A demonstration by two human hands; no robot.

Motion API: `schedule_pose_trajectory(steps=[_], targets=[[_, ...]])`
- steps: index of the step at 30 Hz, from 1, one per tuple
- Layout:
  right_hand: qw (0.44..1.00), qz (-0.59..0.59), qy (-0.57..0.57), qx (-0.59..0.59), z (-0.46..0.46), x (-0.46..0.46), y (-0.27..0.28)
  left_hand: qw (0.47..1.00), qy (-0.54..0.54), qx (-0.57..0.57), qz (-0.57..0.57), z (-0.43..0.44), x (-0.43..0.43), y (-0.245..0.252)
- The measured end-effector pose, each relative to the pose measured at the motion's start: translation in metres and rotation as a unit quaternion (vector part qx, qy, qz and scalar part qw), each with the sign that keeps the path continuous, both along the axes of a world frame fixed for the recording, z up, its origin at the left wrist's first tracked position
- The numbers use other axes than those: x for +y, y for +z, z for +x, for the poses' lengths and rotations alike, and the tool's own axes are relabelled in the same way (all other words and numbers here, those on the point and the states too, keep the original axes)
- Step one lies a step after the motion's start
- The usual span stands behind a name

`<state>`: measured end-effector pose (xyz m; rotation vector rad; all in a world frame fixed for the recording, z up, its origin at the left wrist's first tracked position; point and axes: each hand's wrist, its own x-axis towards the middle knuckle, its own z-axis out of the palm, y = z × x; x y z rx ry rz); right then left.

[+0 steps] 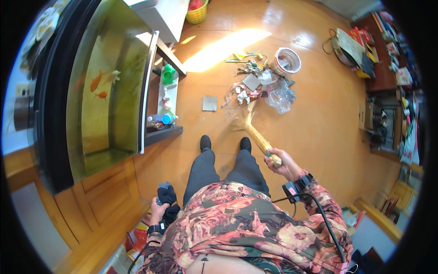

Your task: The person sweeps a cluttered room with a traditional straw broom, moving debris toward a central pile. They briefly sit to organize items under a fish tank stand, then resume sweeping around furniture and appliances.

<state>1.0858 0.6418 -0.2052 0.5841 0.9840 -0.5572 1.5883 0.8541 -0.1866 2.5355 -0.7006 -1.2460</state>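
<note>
My right hand (285, 162) grips the thick end of a short straw hand broom (257, 136). Its blurred bristles reach the floor just short of a pile of litter. In that pile lie clear plastic bags (280, 97), a crumpled white tissue (243, 98) and a grey square piece (251, 82). A second grey square (209, 103) lies flat on the floor, left of the pile. Down at my left side, my left hand (158, 210) holds dark cloth (166, 194); its exact kind is unclear.
A waste bin with a pale liner (297, 63) stands behind the pile. On my left is a fish tank (102, 130) with goldfish, above a shelf holding bottles (167, 119). A bag (347, 46) and a cluttered cabinet (383, 77) are at the right. A yellow basket (197, 15) sits at the far end.
</note>
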Motion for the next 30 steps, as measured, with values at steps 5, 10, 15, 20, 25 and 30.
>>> schedule_pose_trajectory(steps=[5, 10, 15, 20, 25, 30], targets=[[0.979, -0.017, 0.192, -0.063, -0.023, -0.018, 0.0, 0.994, 0.025, -0.023, 0.1, -0.091, 0.063, 0.008], [0.955, 0.015, 0.275, -0.112, 0.03, -0.048, -0.042, 0.988, 0.039, -0.039, 0.146, -0.15, 0.101, 0.035], [0.911, -0.048, 0.387, -0.133, 0.077, -0.061, -0.07, 0.983, 0.117, -0.034, 0.135, -0.175, 0.12, 0.051], [0.916, -0.07, 0.393, -0.046, 0.133, -0.076, -0.11, 0.987, 0.116, -0.042, 0.1, -0.19, 0.133, 0.048], [0.939, -0.055, 0.335, 0.054, 0.073, -0.087, -0.12, 0.991, 0.095, -0.066, 0.064, -0.202, 0.141, 0.04], [0.92, -0.094, 0.354, 0.14, -0.029, -0.125, -0.098, 0.992, 0.094, 0.008, 0.08, -0.198, 0.133, 0.021]])
